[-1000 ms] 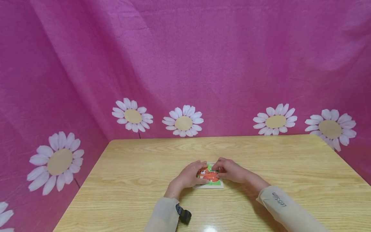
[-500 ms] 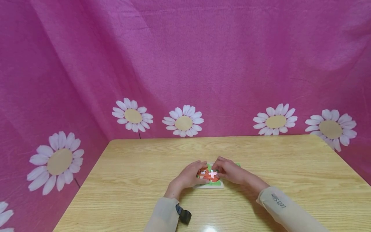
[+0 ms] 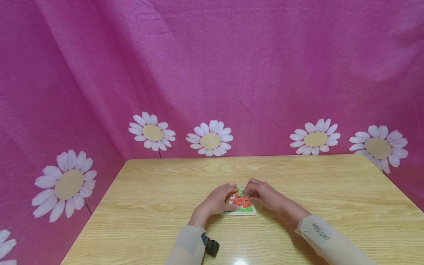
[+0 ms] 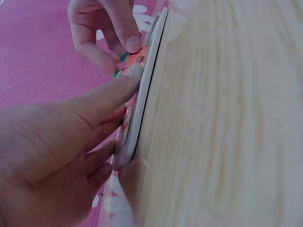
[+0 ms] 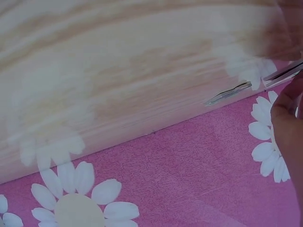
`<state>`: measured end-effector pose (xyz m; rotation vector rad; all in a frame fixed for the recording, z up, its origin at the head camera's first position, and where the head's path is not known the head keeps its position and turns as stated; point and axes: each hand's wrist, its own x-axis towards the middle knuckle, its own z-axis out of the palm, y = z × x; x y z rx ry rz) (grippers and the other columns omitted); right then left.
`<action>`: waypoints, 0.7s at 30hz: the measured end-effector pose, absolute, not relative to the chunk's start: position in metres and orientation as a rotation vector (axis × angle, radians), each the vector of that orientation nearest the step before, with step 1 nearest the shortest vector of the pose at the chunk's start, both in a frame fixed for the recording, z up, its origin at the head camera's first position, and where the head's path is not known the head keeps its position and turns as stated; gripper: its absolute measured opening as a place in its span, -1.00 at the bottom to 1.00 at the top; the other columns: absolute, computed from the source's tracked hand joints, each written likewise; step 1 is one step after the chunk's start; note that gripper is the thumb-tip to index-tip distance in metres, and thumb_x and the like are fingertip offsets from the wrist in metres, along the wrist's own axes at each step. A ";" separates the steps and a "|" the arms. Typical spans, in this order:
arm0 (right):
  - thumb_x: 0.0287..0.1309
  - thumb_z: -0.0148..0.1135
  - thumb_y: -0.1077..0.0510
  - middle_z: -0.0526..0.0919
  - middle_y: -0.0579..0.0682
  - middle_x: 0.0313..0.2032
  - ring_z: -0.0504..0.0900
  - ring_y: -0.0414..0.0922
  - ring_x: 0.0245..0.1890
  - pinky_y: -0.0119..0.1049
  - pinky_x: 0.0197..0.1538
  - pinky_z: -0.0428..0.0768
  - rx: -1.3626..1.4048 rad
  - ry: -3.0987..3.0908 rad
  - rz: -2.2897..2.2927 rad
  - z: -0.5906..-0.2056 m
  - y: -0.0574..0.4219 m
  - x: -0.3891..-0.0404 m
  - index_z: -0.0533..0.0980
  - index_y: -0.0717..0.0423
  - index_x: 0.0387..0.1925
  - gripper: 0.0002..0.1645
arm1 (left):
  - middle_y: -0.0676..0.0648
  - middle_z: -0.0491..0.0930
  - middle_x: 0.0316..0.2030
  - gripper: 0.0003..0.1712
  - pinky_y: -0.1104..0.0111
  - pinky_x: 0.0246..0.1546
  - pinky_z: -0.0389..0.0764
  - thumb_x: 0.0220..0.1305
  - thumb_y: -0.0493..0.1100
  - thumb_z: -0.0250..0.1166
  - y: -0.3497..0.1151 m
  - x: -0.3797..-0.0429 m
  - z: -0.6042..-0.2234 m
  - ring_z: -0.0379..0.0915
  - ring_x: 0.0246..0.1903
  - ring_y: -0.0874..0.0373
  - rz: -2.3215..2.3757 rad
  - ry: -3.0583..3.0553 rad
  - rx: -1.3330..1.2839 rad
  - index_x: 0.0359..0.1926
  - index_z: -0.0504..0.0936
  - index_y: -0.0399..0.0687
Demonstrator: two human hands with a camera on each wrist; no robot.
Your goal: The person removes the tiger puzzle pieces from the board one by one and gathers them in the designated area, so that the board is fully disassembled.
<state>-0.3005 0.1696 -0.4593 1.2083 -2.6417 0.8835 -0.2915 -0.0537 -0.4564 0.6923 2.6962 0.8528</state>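
A jigsaw puzzle (image 3: 246, 209) with an orange tiger on green and a pale border lies flat on the table. My left hand (image 3: 216, 200) rests over its left part, thumb on the picture near the front and fingers toward the back, as the left wrist view (image 4: 61, 142) also shows. Above the puzzle's right part, my right hand (image 3: 263, 193) pinches an orange puzzle piece (image 4: 137, 57) with green edges between thumb and fingers. The piece is at the picture's surface; whether it sits flush is hidden. Only the edge of my right hand (image 5: 289, 127) shows in the right wrist view.
A thin, flat loose piece (image 5: 229, 93) lies on the table beside the puzzle, mostly hidden behind my right hand in the head view. The wooden table (image 3: 165, 195) meets a pink cloth (image 3: 232, 73) with daisies behind and at the left.
The piece in my right fingers caught a bright glare half a second ago and now shows orange, so its tilt has changed. Both hands have stayed nearly in place.
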 end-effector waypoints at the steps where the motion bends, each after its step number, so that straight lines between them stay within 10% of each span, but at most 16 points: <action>1: 0.05 0.33 0.45 0.59 0.01 -0.30 0.56 -0.20 -0.36 -0.43 -0.29 0.61 1.202 -2.641 0.907 -0.459 0.170 -0.300 0.60 0.19 -0.26 -0.79 | 0.03 0.29 0.44 -0.26 0.02 0.49 0.17 0.21 0.04 0.38 -0.054 -0.292 -0.457 0.03 0.51 0.03 0.856 2.694 0.688 0.38 0.39 0.00; 21: 0.05 0.29 0.50 0.62 0.09 -0.30 0.67 -0.04 -0.30 -0.42 -0.22 0.67 1.163 -2.628 1.042 -0.458 0.169 -0.301 0.59 0.24 -0.29 -0.80 | 0.00 0.29 0.44 -0.22 0.00 0.48 0.18 0.21 0.07 0.38 -0.053 -0.290 -0.454 0.03 0.51 0.02 0.831 2.695 0.677 0.40 0.35 0.01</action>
